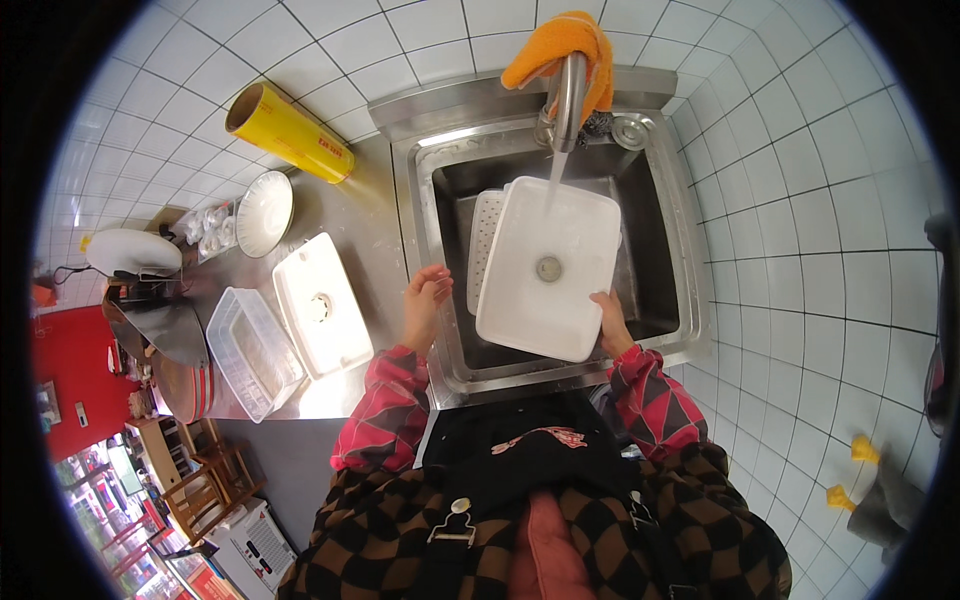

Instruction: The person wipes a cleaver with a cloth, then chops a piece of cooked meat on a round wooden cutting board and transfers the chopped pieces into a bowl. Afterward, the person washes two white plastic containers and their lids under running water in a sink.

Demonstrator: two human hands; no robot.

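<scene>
Water runs from the metal faucet (571,105) onto a white rectangular plastic lid (551,225) with a round fitting in its middle. My right hand (613,322) grips that lid at its lower right edge, over the stainless steel sink (694,285). Beneath the lid, partly hidden, a white perforated tray (484,232) lies in the basin. My left hand (427,304) is raised beside the sink's left rim, fingers slightly curled, holding nothing. On the counter to the left rest another white lid (341,330) and a clear plastic container (251,345).
An orange cloth (559,37) hangs over the faucet, near a metal sink strainer (630,133). Along the left counter stand a yellow roll of film (292,135), a white bowl (264,214), round boards (176,386) and a cleaver-like metal blade (169,319). A tiled wall rises at the right.
</scene>
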